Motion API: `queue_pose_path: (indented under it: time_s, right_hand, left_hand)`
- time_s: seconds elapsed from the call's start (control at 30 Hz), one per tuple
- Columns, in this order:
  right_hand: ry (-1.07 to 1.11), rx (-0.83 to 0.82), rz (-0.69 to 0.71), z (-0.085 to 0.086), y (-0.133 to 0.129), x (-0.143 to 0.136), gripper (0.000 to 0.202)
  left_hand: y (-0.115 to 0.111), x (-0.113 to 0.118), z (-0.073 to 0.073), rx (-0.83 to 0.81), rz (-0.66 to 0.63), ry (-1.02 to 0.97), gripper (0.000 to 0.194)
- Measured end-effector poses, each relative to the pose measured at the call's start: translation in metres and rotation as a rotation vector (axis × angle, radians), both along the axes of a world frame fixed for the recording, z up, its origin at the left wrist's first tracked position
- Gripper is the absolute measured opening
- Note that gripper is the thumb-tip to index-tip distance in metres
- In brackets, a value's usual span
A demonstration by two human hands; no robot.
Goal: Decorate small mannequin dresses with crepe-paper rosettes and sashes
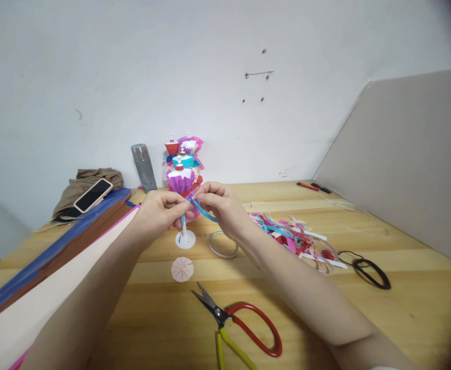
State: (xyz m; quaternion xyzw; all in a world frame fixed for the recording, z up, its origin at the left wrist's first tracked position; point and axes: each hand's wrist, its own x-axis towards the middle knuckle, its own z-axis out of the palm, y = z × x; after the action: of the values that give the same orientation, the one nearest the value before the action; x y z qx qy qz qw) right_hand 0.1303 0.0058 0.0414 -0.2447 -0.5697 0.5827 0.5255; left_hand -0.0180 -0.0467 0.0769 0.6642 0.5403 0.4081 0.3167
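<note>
My left hand (167,209) and my right hand (221,205) meet at the waist of a small dress-form stand (181,180) dressed in purple and pink crepe paper. Between my fingertips runs a blue ribbon (205,213), pinched by both hands. One end trails toward my right palm; another hangs down by the stand's round white base (185,239). My fingers hide part of the dress. Behind it stand several more little dress forms (183,159) in red, blue and pink paper. A pleated pale pink disc (182,270) lies in front of the base.
Scissors (219,313) with red and yellow handles lie open nearest me. Right are a tape ring (223,244), paper scraps (287,234), a black cord loop (372,272) and markers (313,187). Left are paper sheets (67,277), a phone (93,196), brown cloth (84,184) and a grey bottle (144,167).
</note>
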Motion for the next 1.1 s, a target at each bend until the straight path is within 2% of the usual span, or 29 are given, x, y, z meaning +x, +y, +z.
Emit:
queue_pose_path:
  time_s: [0.17,0.37,0.67,1.1]
  right_hand:
    - [0.008,-0.032,0.01,0.0,-0.001,0.0,0.013]
    - [0.032,-0.02,0.084,-0.003,-0.001,-0.003,0.013]
    - [0.074,-0.018,0.088,-0.002,-0.002,-0.003,0.013]
    - [0.13,-0.07,0.119,-0.001,-0.002,-0.003,0.017]
  left_hand:
    - [0.001,0.0,-0.001,-0.012,0.008,-0.039,0.024]
    - [0.0,0.005,-0.002,-0.033,0.001,-0.113,0.022]
    - [0.003,0.007,-0.006,-0.008,0.042,-0.158,0.02]
    - [0.005,0.006,-0.011,0.021,0.027,-0.273,0.021]
